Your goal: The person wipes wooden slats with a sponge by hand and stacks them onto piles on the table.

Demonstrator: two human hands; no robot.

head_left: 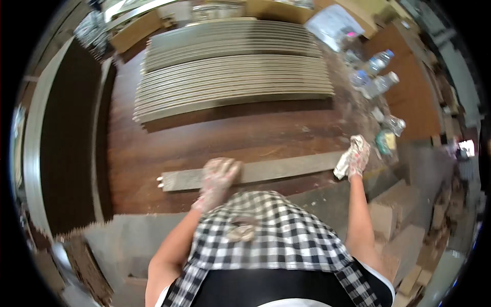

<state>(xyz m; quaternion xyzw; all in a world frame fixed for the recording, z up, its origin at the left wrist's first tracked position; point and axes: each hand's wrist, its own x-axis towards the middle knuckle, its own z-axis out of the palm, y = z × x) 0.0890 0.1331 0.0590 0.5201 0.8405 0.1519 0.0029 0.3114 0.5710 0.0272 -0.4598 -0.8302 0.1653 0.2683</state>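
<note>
A long, narrow grey slat [276, 168] lies across the brown tabletop in front of me, with small white pegs sticking out of its left end. My left hand [217, 181], in a white glove with red spots, is closed over the slat left of its middle, fingers curled across it. At the right end, my right hand [359, 156], gloved the same way, grips a crumpled white cloth [343, 165] against the slat. The cloth and hand hide that end of the slat.
Many similar slats lie in a large stack [235, 77] beyond. Dark panels [71, 128] stand at the left. Plastic bottles [379, 84] and a green roll [384, 142] sit at the table's right edge. Cardboard boxes [391, 210] are at the lower right.
</note>
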